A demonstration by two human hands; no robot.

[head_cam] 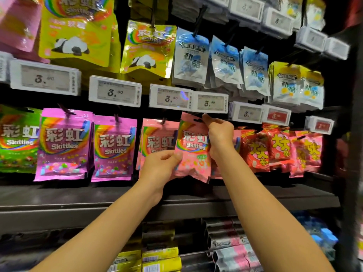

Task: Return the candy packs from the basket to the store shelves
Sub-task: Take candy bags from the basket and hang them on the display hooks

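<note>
A pink Skittles pack [193, 152] is held up in front of the store shelves [117, 195], just below the price tags [188, 100] of the middle rail. Its lower left edge is pinched by the left hand [161, 165], thumb on the front face and fingers curled behind. Its upper right corner, beside the hang hole, is gripped by the right hand [219, 136], with fingertips closed on the top edge. The pack is tilted slightly, its top leaning right.

Directly behind and to its left, a row of matching pink packs [157, 142] is seen hanging from a peg. Purple Skittles packs [64, 146] and a green pack [17, 140] are hung further toward the left end of the same rail. Red packs [257, 152] are hung toward the right end. On the rail above, yellow Skittles packs [149, 48] and blue Doublemint packs [191, 55] are displayed. Whether the hang hole is engaged on a peg cannot be determined.
</note>
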